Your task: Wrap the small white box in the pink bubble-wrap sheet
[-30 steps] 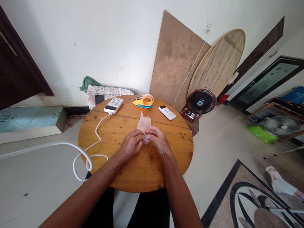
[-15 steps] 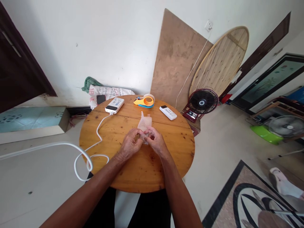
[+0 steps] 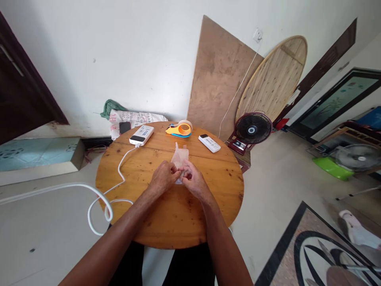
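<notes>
I'm pinching film [image 3: 180,155] with right hand [image 3: 195,181], fingers nearly closed; left hand [image 3: 163,174] is meeting it, can't tell its hold. Film's lying mid-table [image 3: 178,222], far end spread; fingertip end's looking unfinished. Tape [image 3: 174,130] is sitting apart.

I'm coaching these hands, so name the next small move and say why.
I'd probably pin the translucent film with the left hand and smooth its near end with the right hand: it looks creased, and both hands meet over that end. Exactly what they pinch is hidden.
</notes>
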The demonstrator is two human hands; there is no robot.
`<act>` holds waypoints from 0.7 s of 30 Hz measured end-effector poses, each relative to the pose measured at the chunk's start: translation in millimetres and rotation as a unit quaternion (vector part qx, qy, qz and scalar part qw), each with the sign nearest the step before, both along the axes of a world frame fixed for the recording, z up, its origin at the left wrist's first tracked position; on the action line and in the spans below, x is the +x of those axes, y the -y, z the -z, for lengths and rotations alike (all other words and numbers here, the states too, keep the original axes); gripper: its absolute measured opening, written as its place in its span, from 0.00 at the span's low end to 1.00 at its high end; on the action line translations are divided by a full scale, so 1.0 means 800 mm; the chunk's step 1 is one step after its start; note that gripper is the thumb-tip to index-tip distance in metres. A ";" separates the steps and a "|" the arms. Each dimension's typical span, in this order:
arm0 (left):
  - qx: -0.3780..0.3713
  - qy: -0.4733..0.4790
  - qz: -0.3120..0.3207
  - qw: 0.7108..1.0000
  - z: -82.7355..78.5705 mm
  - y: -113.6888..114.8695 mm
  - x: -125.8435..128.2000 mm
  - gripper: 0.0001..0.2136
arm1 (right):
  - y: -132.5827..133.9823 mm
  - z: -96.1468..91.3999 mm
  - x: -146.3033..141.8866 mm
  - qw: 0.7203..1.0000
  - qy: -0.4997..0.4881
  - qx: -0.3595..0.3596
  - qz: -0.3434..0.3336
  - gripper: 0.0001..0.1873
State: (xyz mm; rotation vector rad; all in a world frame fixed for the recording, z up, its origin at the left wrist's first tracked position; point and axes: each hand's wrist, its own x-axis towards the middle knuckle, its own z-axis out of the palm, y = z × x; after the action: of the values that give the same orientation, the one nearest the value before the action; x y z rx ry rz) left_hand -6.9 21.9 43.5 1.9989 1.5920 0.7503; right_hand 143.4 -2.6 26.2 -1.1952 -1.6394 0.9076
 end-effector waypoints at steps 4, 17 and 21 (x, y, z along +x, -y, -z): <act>0.026 0.040 0.003 0.999 0.015 0.000 0.000 0.07 | 0.001 -0.003 -0.003 1.000 -0.023 -0.014 0.016 0.34; 0.091 0.044 0.008 0.995 0.024 0.002 0.002 0.05 | -0.024 -0.045 0.013 0.985 0.109 -0.011 0.131 0.11; 0.120 0.049 0.005 0.992 0.029 0.003 0.003 0.04 | -0.056 -0.061 -0.005 0.927 0.341 -0.024 0.158 0.15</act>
State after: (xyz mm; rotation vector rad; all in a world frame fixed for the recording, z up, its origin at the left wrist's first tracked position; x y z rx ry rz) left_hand -4.7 19.8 20.0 2.0972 1.4952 1.0628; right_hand 139.1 42.1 75.4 -1.8860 -1.8652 0.3316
